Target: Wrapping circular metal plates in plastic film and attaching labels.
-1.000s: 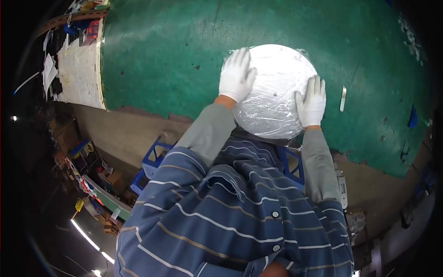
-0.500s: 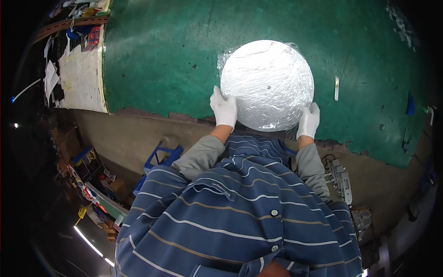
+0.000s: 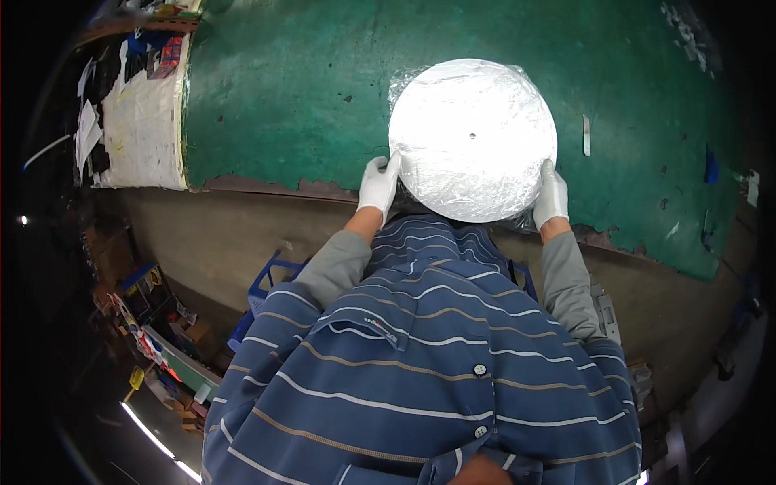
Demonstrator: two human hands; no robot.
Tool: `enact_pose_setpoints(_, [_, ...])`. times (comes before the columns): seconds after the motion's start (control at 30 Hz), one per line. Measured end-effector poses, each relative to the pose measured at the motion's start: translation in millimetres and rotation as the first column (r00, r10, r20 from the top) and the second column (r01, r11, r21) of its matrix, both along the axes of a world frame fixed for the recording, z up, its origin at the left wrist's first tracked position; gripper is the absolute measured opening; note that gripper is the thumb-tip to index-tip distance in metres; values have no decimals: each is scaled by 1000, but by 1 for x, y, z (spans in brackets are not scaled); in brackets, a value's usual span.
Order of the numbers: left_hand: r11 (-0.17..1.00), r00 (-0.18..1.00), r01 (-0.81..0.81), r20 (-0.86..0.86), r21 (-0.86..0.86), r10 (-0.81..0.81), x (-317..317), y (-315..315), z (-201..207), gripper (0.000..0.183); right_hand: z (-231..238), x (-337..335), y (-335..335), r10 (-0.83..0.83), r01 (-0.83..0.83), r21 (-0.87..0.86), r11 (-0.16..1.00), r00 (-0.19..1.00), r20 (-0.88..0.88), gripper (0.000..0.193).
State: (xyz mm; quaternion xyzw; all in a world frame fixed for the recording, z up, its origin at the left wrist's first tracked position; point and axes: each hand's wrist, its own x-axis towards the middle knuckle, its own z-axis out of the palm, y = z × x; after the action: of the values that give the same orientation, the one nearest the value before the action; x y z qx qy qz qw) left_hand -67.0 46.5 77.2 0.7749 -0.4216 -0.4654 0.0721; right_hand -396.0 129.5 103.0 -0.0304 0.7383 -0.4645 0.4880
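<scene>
A round, flat, shiny white-silver disc point(image 3: 473, 174) with a small hole in its middle lies across the near part of the green table. Crinkled clear plastic film point(image 3: 402, 83) covers it and sticks out past its rim. My left hand point(image 3: 378, 186), in a white glove, grips the disc's near left edge with the thumb at the rim. At the near right edge my right hand point(image 3: 552, 196), also gloved in white, holds on with its thumb along the rim. The fingers of both hands are partly hidden. Whether the disc touches the table cannot be told.
The green tabletop point(image 3: 283, 97) has a ragged near edge. A slim pale strip, possibly a cutter blade point(image 3: 587, 135), lies right of the disc. Papers and a pale board point(image 3: 144, 133) are at the left. A blue plastic stool point(image 3: 265, 283) stands below, by my left arm.
The disc has come slightly nearer to me and a little to the right against the table. My right hand has shifted up along the rim, its thumb now on the edge.
</scene>
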Motion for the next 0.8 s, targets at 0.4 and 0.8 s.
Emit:
enact_pose_setpoints(0.4, [993, 933, -91, -354, -69, 61, -7, 6, 157, 45, 122, 6, 16, -41, 50, -73, 996, 993, 115, 43])
enact_pose_setpoints(0.8, [976, 696, -218, -702, -7, 150, -70, -117, 147, 29, 102, -80, -87, 149, -99, -291, 952, 976, 156, 39])
